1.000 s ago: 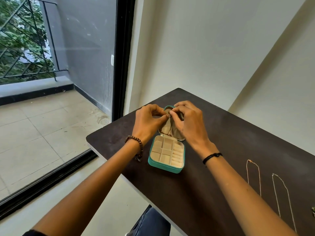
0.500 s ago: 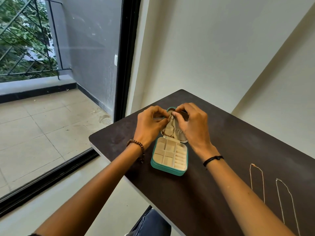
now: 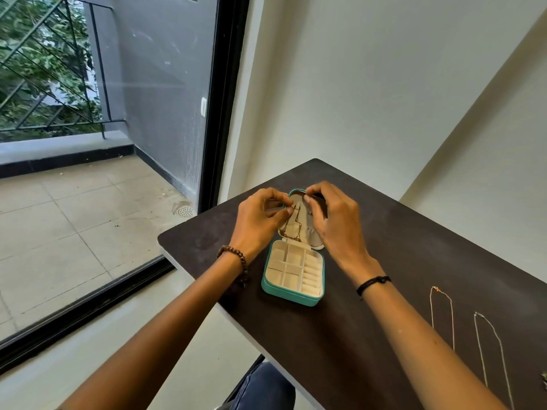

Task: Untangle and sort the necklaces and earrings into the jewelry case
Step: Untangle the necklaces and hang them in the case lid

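A teal jewelry case (image 3: 291, 294) lies open on the dark table, its cream compartments empty and its lid (image 3: 313, 238) folded back away from me. A brown-gold necklace (image 3: 291, 229) hangs down the inside of the lid. My left hand (image 3: 260, 220) pinches the necklace's upper end at the top of the lid. My right hand (image 3: 334, 220) curls over the lid's top edge, its fingertips pinching at the same spot. Two more thin necklaces, one gold (image 3: 442, 318) and one silver (image 3: 488, 350), lie stretched out on the table at the right.
The dark table (image 3: 355, 335) stands in a corner against cream walls. A small greenish object (image 3: 544, 377) shows at the far right edge. A glass door with a black frame (image 3: 219, 99) is to the left. My knee in blue trousers (image 3: 263, 389) is below the table edge.
The view has shifted slightly. My hands have drawn a little apart at the top of the lid, and more of the hanging necklace shows between them.
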Demonstrator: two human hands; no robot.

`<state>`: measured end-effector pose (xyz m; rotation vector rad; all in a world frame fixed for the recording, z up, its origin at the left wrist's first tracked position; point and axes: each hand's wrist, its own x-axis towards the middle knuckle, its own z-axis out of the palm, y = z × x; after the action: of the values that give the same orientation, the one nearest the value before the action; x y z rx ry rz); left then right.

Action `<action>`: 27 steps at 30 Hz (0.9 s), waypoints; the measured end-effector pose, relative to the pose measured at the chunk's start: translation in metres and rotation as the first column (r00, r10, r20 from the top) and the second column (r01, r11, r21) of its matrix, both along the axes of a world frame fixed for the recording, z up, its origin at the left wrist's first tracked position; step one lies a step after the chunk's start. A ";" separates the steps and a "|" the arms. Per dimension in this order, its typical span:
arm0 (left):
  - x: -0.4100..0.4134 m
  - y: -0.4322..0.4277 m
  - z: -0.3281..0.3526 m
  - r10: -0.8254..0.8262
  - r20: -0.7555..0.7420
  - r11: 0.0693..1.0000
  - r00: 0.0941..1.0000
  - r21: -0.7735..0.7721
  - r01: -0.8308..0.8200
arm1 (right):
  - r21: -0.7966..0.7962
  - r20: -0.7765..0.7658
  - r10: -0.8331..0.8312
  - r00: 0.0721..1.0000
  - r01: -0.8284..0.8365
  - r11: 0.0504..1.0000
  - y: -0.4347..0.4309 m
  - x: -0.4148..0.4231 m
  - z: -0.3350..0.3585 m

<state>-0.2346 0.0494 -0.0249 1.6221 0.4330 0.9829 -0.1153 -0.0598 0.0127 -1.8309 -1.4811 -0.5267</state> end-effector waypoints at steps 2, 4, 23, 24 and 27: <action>-0.001 0.000 0.001 0.001 -0.004 1.000 1.000 -0.004 -0.001 | 0.005 0.038 -0.044 0.998 0.044 0.999 -0.004 -0.003 -0.002; -0.001 -0.001 0.002 0.014 -0.025 1.000 1.000 0.005 -0.014 | 0.012 0.117 -0.119 0.986 0.118 0.993 -0.010 -0.008 -0.007; -0.018 -0.009 0.004 0.019 -0.136 0.999 0.991 0.053 -0.012 | -0.094 -0.099 -0.281 0.955 0.272 0.958 -0.030 -0.031 -0.036; -0.019 -0.011 0.005 0.035 -0.140 0.997 0.989 0.068 -0.026 | -0.086 -0.115 -0.268 0.956 0.260 0.962 -0.033 -0.033 -0.035; -0.024 -0.021 0.011 0.087 -0.149 0.990 0.985 0.123 -0.068 | -0.075 -0.165 -0.241 0.956 0.232 0.970 -0.044 -0.040 -0.032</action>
<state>-0.2583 0.0280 -0.0138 1.8068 0.5556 0.9595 -0.1554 -0.1043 -0.0191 -2.0563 -1.1784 -0.4311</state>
